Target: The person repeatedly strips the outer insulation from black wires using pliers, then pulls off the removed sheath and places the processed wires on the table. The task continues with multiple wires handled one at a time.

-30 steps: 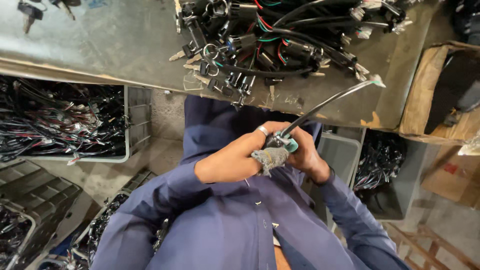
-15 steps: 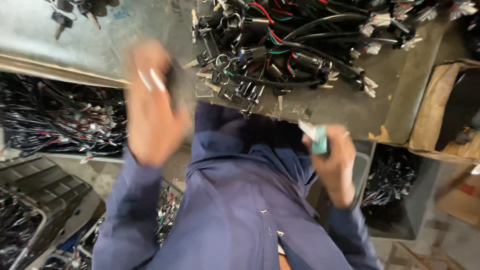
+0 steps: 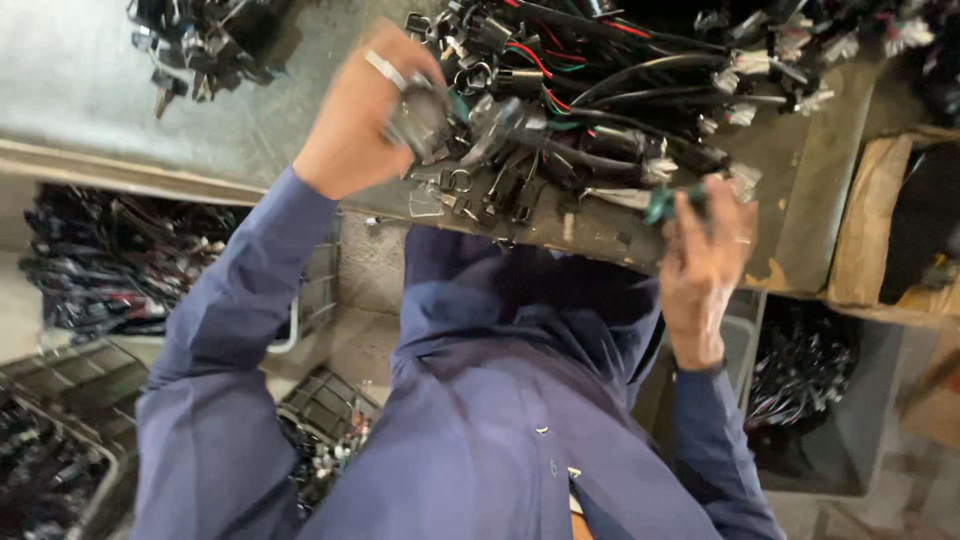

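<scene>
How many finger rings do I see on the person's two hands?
2. One ring is on a finger of the left hand, raised at the pile of black cables. The other ring is on the right hand. Curled fingers may hide more.

An open brown cardboard box [image 3: 880, 215] with a worn, torn flap stands at the far right, well to the right of the right hand [image 3: 703, 270], which grips a small green part; its inside is dark. A second brown cardboard carton [image 3: 935, 400] shows lower right, partly cut off. No labels, signs or screens can be made out.
</scene>
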